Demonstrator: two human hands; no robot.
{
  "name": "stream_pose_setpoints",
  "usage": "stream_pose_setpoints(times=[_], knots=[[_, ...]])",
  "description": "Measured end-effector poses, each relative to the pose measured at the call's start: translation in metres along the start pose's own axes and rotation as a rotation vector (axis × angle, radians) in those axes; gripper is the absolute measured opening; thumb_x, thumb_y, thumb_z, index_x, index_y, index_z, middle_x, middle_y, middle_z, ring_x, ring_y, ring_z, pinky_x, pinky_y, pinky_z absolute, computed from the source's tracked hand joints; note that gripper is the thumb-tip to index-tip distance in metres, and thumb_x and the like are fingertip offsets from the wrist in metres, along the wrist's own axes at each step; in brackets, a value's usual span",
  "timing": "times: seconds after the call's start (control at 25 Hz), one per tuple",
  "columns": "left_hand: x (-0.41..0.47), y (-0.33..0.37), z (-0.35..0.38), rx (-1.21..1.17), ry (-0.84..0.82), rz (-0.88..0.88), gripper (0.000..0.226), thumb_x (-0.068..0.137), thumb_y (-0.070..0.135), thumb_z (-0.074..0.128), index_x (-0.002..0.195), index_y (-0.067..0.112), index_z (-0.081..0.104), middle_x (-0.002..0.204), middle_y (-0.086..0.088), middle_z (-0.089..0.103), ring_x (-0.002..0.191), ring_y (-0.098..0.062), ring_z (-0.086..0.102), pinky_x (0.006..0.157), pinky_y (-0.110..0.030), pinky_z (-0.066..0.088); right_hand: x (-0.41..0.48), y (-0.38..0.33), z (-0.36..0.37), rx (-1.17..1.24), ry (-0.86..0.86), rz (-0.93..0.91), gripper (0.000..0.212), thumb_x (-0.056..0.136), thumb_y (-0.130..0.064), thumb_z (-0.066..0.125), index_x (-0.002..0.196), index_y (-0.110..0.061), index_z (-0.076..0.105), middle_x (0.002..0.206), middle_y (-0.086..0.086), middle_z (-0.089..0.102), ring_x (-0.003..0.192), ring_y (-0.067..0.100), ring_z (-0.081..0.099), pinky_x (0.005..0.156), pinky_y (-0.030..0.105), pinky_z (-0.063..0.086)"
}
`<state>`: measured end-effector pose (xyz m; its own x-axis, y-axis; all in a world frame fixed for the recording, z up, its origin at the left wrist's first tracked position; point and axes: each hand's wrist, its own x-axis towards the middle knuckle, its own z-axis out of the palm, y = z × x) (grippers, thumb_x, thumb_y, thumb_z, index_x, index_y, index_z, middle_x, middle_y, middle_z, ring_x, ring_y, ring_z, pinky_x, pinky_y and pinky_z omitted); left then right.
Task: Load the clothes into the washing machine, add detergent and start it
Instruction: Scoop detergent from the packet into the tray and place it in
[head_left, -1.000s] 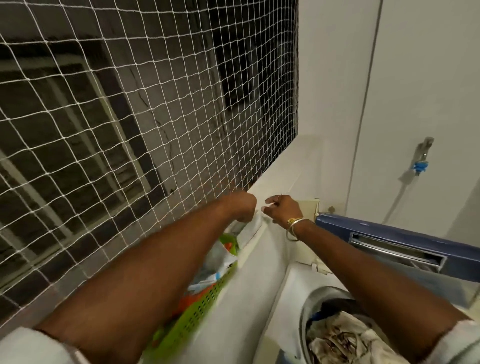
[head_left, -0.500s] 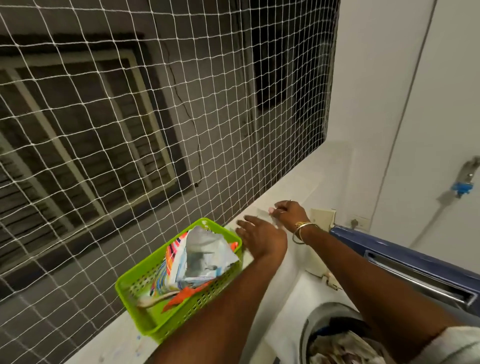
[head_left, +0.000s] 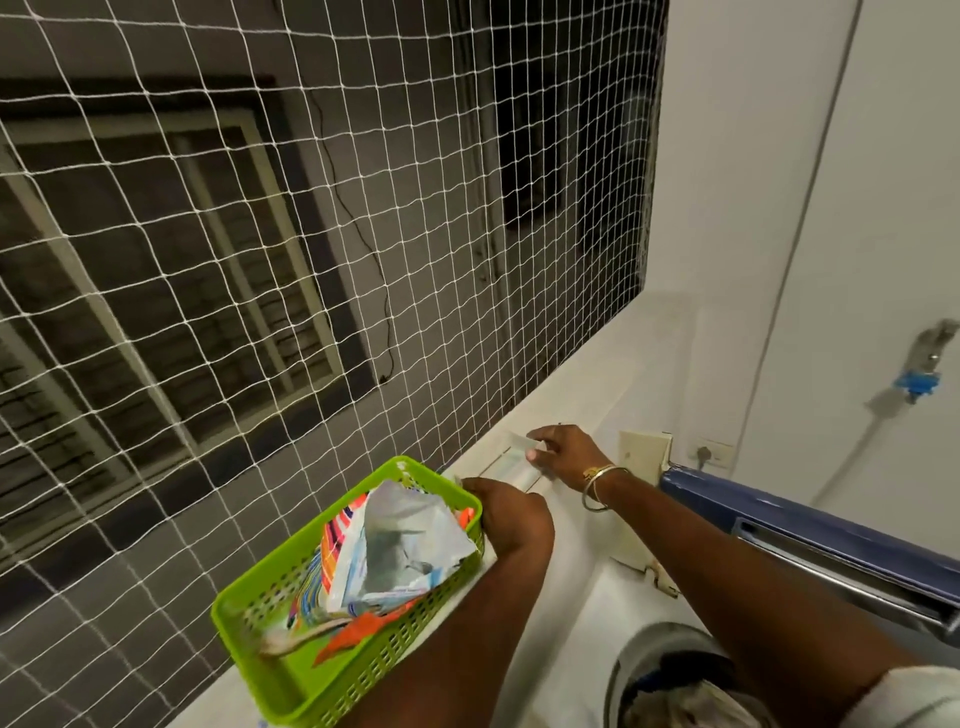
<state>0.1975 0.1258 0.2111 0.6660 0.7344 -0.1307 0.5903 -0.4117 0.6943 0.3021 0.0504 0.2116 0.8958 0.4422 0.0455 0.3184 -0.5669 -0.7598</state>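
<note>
White ledge (head_left: 587, 395): green basket (head_left: 400, 649) near end, pale flat packet (head_left: 511, 462) just beyond.

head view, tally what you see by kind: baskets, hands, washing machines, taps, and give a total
basket: 1
hands: 2 (left hand, right hand)
washing machine: 1
tap: 1
total: 5
packets in the basket overlap too much to count, so they are left out

A single wide-angle camera on the person's head looks forward and down, close over the white ledge (head_left: 587, 395) below the netted window (head_left: 311, 260). The washing machine (head_left: 631, 657) lies at the lower right edge, partly cut off.
</note>
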Motion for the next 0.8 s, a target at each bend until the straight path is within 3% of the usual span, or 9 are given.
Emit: stream_pose_setpoints(times=[0.08,0.28,0.4,0.6,0.72,0.8], knots=[[0.0,-0.002,-0.002,-0.02,-0.007,0.028,0.079,0.093,0.018,0.055,0.149,-0.014,0.008,0.151,-0.033,0.027,0.142,-0.044,0.03,0.116,-0.043,0.029,-0.005,0.0,0.0,0.014,0.032,0.004,0.042,0.09,-0.027,0.07,0.127,-0.007,0.065,0.103,-0.001,0.062,0.09,0.02,0.063,0.093,0.043,0.054],[0.003,-0.003,0.0,-0.156,-0.03,0.144,0.074,0.092,0.01,0.052,0.15,-0.011,0.012,0.156,-0.029,0.023,0.148,-0.038,0.019,0.119,-0.045,0.022,-0.027,-0.007,-0.011,-0.009,0.164,0.007,0.039,0.092,-0.028,0.066,0.128,-0.011,0.065,0.117,0.003,0.066,0.094,0.014,0.056,0.082,0.026,0.04],[-0.005,-0.003,-0.003,-0.238,-0.041,0.226,0.068,0.096,0.008,0.049,0.151,-0.008,0.014,0.158,-0.026,0.022,0.148,-0.037,0.022,0.118,-0.045,0.025,-0.047,-0.012,-0.019,0.006,0.256,0.017,0.037,0.091,-0.026,0.067,0.126,-0.013,0.066,0.118,0.004,0.068,0.091,0.013,0.055,0.079,0.024,0.037],[-0.023,-0.012,-0.008,-0.376,-0.094,0.315,0.058,0.101,0.017,0.044,0.153,0.0,0.023,0.154,-0.021,0.036,0.142,-0.035,0.036,0.114,-0.045,0.033,-0.088,-0.011,-0.023,0.053,0.38,0.119,0.048,0.09,-0.028,0.07,0.134,-0.013,0.059,0.13,0.005,0.063,0.107,0.02,0.06,0.09,0.026,0.043],[-0.042,-0.018,-0.017,-0.484,-0.154,0.323,0.052,0.103,0.021,0.041,0.152,0.006,0.029,0.154,-0.015,0.039,0.141,-0.031,0.038,0.116,-0.04,0.031,-0.124,-0.015,-0.026,0.057,0.454,0.149,0.043,0.091,-0.035,0.068,0.129,-0.015,0.063,0.117,-0.003,0.065,0.106,0.017,0.062,0.087,0.023,0.043],[-0.053,-0.025,-0.022,-0.523,-0.184,0.311,0.046,0.104,0.026,0.039,0.147,0.01,0.04,0.148,-0.014,0.047,0.135,-0.032,0.046,0.112,-0.041,0.036,-0.15,-0.014,-0.027,0.051,0.507,0.16,0.029,0.092,-0.038,0.064,0.115,-0.02,0.07,0.104,-0.005,0.071,0.095,0.014,0.067,0.08,0.025,0.046]])
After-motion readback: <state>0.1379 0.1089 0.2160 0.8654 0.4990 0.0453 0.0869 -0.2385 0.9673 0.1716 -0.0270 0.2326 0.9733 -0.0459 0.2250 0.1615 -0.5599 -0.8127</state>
